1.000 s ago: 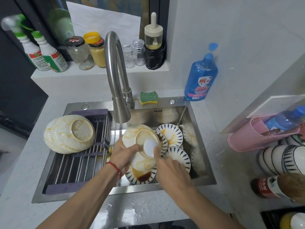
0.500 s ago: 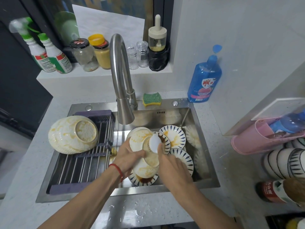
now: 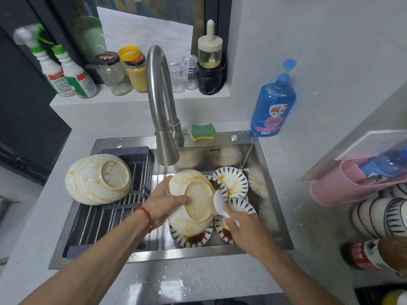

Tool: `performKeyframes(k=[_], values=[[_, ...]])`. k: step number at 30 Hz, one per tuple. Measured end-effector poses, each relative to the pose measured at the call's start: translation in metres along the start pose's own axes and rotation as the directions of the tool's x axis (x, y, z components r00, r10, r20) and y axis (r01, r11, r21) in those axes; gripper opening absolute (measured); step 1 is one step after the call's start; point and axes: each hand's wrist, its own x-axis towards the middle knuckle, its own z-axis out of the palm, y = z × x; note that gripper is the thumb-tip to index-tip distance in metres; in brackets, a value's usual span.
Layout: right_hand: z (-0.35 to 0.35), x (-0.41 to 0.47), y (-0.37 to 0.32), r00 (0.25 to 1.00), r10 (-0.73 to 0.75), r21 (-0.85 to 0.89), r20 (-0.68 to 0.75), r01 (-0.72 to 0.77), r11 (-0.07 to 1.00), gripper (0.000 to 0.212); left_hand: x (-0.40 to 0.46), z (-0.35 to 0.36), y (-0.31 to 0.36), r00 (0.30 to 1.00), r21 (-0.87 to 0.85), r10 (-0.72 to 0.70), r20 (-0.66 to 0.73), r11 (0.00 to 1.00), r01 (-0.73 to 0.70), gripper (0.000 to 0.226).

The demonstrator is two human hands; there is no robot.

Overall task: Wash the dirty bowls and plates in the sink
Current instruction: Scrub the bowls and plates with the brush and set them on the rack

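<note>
Over the steel sink my left hand grips a cream bowl smeared with yellow sauce, turned so its base faces me. My right hand holds a white spoon whose scoop lies against the bowl's right side. Below them lie several blue-patterned plates with brown and yellow stains. A second stained bowl rests upside down on the drying rack across the sink's left half.
The faucet arches over the sink just above the held bowl. A green-yellow sponge and blue soap bottle stand behind the sink. Jars and spray bottles line the ledge. Stacked bowls and a pink holder sit at right.
The bowl has turned in my left hand so its base faces me more squarely. The spoon in my right hand has slid from the bowl's base to its right side.
</note>
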Motion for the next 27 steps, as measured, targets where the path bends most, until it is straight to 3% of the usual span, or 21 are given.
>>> performKeyframes(k=[3, 5, 7, 10, 14, 16, 18, 20, 22, 24, 27], values=[[-0.009, 0.020, 0.001, 0.988, 0.092, 0.328, -0.120, -0.048, 0.943, 0.046, 0.000, 0.004, 0.014, 0.996, 0.125, 0.008, 0.084, 0.992, -0.018, 0.069], [-0.016, 0.027, -0.007, 0.990, 0.092, 0.431, -0.103, -0.039, 0.901, 0.043, 0.000, 0.012, 0.024, 0.989, 0.193, 0.014, 0.148, 0.980, -0.042, 0.061], [-0.019, 0.027, -0.015, 0.991, 0.129, 0.646, -0.017, -0.088, 0.758, 0.037, -0.001, 0.023, 0.030, 0.984, 0.199, 0.026, 0.178, 0.978, -0.062, 0.063], [-0.015, 0.028, -0.012, 0.972, 0.226, 0.843, 0.072, -0.180, 0.508, 0.036, -0.007, 0.034, 0.027, 0.996, 0.121, 0.049, 0.078, 0.991, -0.058, 0.066], [-0.005, 0.032, -0.010, 0.949, 0.300, 0.902, 0.092, -0.207, 0.378, 0.044, -0.023, 0.059, -0.001, 0.996, -0.096, 0.071, -0.056, 0.992, -0.077, 0.065], [-0.007, 0.030, -0.014, 0.951, 0.294, 0.879, 0.100, -0.223, 0.422, 0.040, -0.024, 0.066, -0.011, 0.983, -0.089, 0.100, -0.157, 0.989, -0.115, 0.060], [-0.014, 0.030, -0.010, 0.953, 0.300, 0.756, 0.040, -0.226, 0.615, 0.028, -0.020, 0.065, -0.012, 0.968, 0.010, 0.139, -0.210, 0.990, -0.141, 0.060], [-0.026, 0.035, -0.003, 0.964, 0.252, 0.503, -0.083, -0.178, 0.846, 0.024, -0.017, 0.060, -0.008, 0.965, 0.159, 0.183, -0.188, 0.975, -0.154, 0.062], [-0.038, 0.036, -0.008, 0.986, 0.092, 0.179, -0.142, -0.066, 0.982, 0.049, -0.017, 0.059, 0.001, 0.963, 0.327, 0.223, -0.152, 0.931, -0.164, 0.066], [-0.037, 0.027, -0.024, 0.988, -0.097, -0.003, -0.118, 0.098, 0.995, 0.069, -0.013, 0.058, 0.011, 0.958, 0.502, 0.263, -0.116, 0.847, -0.172, 0.067], [-0.038, 0.012, -0.041, 0.963, -0.245, -0.136, -0.113, 0.230, 0.964, 0.075, -0.010, 0.053, 0.021, 0.952, 0.610, 0.274, -0.133, 0.780, -0.140, 0.063]])
